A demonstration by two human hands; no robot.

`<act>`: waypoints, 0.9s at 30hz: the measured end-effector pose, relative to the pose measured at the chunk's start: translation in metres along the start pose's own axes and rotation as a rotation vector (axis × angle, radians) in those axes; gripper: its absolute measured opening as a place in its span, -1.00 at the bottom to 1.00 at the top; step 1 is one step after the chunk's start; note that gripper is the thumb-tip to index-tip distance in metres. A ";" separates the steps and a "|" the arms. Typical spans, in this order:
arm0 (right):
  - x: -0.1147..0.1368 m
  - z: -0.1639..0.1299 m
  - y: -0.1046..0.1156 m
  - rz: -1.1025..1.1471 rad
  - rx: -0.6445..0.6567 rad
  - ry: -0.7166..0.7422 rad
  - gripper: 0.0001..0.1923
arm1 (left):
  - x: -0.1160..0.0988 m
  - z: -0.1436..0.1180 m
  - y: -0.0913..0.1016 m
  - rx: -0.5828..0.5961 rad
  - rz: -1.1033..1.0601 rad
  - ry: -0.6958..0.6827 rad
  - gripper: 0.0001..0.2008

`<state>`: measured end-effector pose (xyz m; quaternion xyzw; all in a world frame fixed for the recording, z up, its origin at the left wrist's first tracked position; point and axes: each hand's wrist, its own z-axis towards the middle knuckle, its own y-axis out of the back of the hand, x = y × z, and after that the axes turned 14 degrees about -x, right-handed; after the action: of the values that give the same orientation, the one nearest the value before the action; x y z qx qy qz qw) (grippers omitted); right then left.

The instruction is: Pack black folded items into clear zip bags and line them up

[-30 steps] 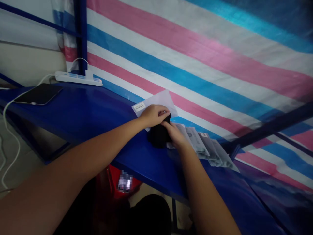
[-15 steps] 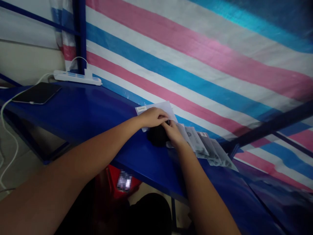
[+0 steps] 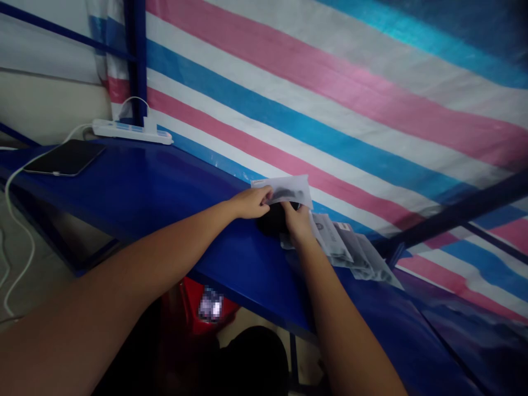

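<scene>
A soft black item (image 3: 272, 221), its kind unclear, lies on the blue table under my hands. Its far end shows grey through a translucent plastic bag (image 3: 299, 182), so it looks partly inside. My left hand (image 3: 252, 203) is closed at the bag's near left edge, fingers curled in a pinch. On the other side, my right hand (image 3: 297, 221) is closed round the black item by the bag's mouth, its fingertips partly hidden. Close to my right wrist begins a row of overlapping translucent bags (image 3: 332, 239) with grey contents.
The blue table (image 3: 177, 190) runs along a striped plastic sheet (image 3: 264, 113). At its left end are a black tablet (image 3: 68, 157) and a white power strip (image 3: 124, 131) with cables. A red stool (image 3: 192, 308) holding a blurred-out phone-like item stands below the front edge.
The bag has shifted right and now covers the black item's far end. My hands, close together before, have moved apart, the left staying at the bag's edge.
</scene>
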<state>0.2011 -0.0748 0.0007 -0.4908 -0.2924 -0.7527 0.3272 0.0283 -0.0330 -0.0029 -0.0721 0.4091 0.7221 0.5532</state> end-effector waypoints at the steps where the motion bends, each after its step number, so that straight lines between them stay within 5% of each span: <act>1: 0.000 0.001 0.000 -0.022 -0.046 0.057 -0.45 | 0.002 0.000 0.000 0.014 0.008 0.009 -0.74; 3: -0.001 0.002 0.001 -0.064 -0.107 0.127 -0.45 | 0.008 0.000 0.000 0.036 0.025 0.010 -0.73; 11: 0.003 0.011 0.004 -0.085 -0.148 0.012 -0.56 | 0.017 -0.001 -0.002 0.102 -0.006 -0.040 -0.61; 17: 0.000 0.013 0.001 0.085 -0.131 -0.106 -0.55 | 0.003 -0.001 -0.006 0.047 0.107 -0.028 -0.90; 27: -0.008 0.013 -0.003 0.058 -0.478 -0.005 -0.45 | -0.016 -0.006 -0.017 -0.054 0.199 -0.040 -0.79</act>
<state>0.2089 -0.0614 -0.0026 -0.5642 -0.0924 -0.7897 0.2225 0.0471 -0.0480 -0.0064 -0.0314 0.3834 0.7856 0.4847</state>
